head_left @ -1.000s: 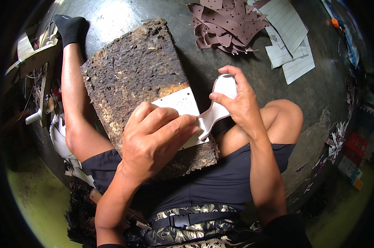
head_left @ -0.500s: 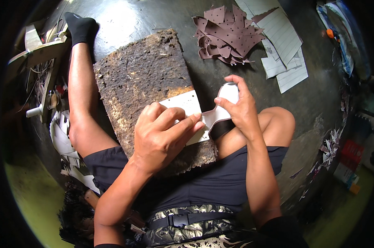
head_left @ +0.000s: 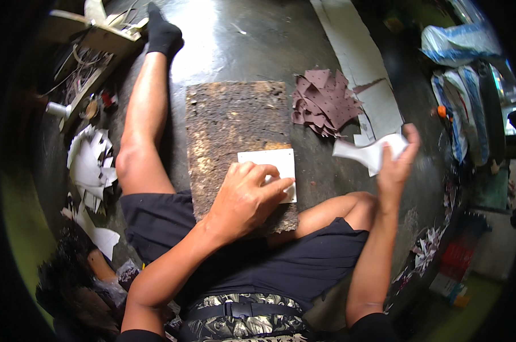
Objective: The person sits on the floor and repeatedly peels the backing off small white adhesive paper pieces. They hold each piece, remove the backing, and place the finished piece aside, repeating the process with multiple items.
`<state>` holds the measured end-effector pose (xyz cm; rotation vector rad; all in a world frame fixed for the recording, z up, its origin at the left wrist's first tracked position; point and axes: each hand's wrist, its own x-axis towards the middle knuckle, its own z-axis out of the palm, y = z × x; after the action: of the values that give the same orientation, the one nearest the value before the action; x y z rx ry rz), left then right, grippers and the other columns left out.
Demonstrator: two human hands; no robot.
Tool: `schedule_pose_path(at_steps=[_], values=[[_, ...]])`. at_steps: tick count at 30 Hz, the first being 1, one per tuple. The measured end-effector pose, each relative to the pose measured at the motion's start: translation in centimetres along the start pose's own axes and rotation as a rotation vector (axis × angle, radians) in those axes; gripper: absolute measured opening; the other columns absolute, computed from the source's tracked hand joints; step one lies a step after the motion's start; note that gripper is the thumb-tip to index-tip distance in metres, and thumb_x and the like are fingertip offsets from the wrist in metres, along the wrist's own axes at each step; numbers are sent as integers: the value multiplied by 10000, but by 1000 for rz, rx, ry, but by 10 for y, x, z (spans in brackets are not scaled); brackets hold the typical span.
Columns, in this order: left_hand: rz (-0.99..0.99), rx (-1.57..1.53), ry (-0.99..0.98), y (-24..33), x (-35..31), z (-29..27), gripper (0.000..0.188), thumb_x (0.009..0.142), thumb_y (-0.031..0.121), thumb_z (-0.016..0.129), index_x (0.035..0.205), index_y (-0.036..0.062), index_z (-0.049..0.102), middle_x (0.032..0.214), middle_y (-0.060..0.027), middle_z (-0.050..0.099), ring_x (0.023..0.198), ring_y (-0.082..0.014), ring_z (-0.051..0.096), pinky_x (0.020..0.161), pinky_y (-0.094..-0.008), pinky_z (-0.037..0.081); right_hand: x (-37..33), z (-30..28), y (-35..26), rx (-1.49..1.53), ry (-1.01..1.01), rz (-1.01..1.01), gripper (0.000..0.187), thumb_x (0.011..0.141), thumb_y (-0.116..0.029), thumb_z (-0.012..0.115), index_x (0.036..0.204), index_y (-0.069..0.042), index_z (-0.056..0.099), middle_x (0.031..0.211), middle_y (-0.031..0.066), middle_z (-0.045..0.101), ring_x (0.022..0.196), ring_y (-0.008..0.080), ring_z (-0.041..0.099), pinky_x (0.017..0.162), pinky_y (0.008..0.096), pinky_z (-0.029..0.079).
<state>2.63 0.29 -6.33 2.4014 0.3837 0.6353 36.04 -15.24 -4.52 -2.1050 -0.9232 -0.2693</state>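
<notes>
The rough brown board (head_left: 229,119) is lying between the person's legs, its near end reaching the dark shorts (head_left: 235,262); the spread legs are probably leaving room for it within easy reach of both hands. On its near right part a white plate (head_left: 263,157) with small dark dots near its corners is lying flat, likely because the board is giving it a firm backing.

The left hand (head_left: 249,196) is resting over that plate with its fingers bent and bunched, seemingly steadying it; whether anything is pinched under the fingertips I cannot tell.

To the right of the board, clear of it, the right hand (head_left: 397,162) is gripping a waisted white piece (head_left: 357,153) by its broad end, thumb on the face and fingers at the far edge. The narrow end is pointing back toward the board and showing blurred; the one-ended grip is apparently leaving the rest free.

Just beside the board's far right side, brown dotted pieces (head_left: 326,102) are lying heaped, perhaps gathered to stay together. Pale sheets (head_left: 360,57) are stretching beyond them, and white scraps (head_left: 90,162) are lying well left of the board.
</notes>
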Motion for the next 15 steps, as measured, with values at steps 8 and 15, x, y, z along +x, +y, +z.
schedule_pose_path(at_steps=[8,15], values=[[-365,-23,280,-5,-116,-116,413,926,-28,889,1324,77,850,1183,-96,775,1054,-281,761,918,-376,620,103,27,15,-15,113,-507,475,1232,-105,556,1705,-68,534,1617,171,688,1448,299,665,1231,414,510],[-907,525,399,-139,-235,-232,372,992,28,788,1356,93,831,1251,-133,818,1163,-333,750,1073,-443,575,9,159,98,-353,-723,-514,413,1022,-120,826,1431,-174,827,1892,245,292,1745,517,239,1399,539,290]])
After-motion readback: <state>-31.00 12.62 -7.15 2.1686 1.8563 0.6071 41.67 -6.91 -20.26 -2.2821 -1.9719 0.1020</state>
